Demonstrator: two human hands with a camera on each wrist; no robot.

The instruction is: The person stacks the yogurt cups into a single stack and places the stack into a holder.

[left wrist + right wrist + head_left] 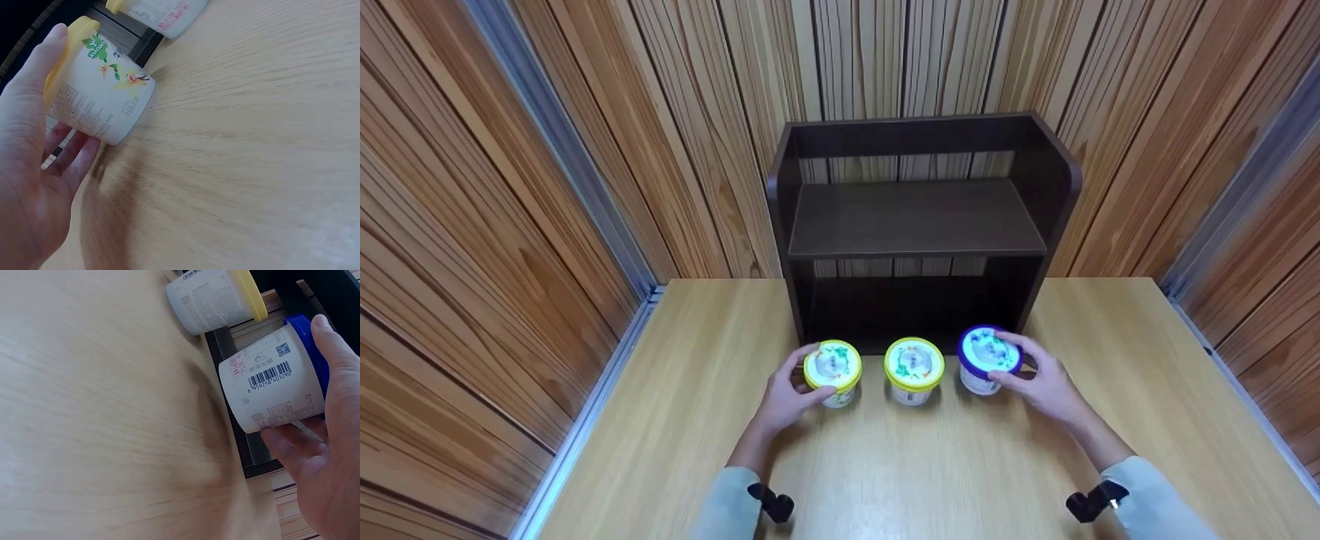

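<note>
Three white tubs stand in a row before a dark shelf. The left hand [789, 396] grips the left yellow-lidded tub [833, 365] by its rim, thumb at the front; in the left wrist view the hand [34, 152] curls round this tub [104, 84]. Between the hands is a second yellow-lidded tub [914, 365], touched by neither. The right hand [1046, 382] pinches the blue-lidded tub [988, 352] between thumb and fingers. The right wrist view shows the barcode side of this tub [273, 379], the hand [332, 439] holding its lid and side.
A dark two-tier shelf [919, 217] stands behind the tubs, at the back of the light wooden table [900, 472]. Wood-patterned panels [697, 135] rise behind and at both sides, with metal strips along the corners.
</note>
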